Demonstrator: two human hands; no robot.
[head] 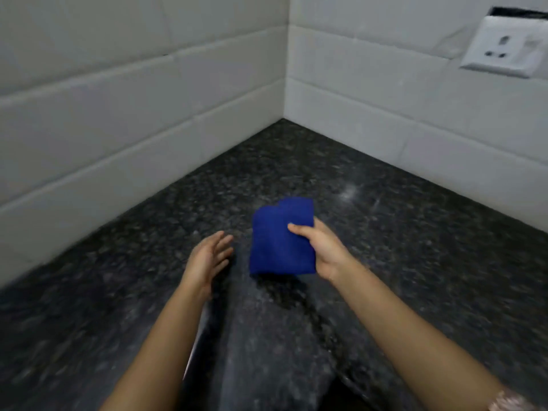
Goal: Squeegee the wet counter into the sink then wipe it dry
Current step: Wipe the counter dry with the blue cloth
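On my feed I see two walls of white rectangular tiles with pale grout lines: the left wall [118,114] and the right wall [385,99], which meet in a corner [287,69] straight ahead. High on the right wall sits a white socket [504,48] with three pin holes. A dark gap [519,13] shows just above its plate.

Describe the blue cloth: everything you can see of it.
The blue cloth is deep blue, soft and towel-like, folded into a thick, roughly rectangular pad. The right hand pinches its right edge, thumb on top. It seems held just above the dark speckled counter, casting a shadow there. The left hand is near but not touching.
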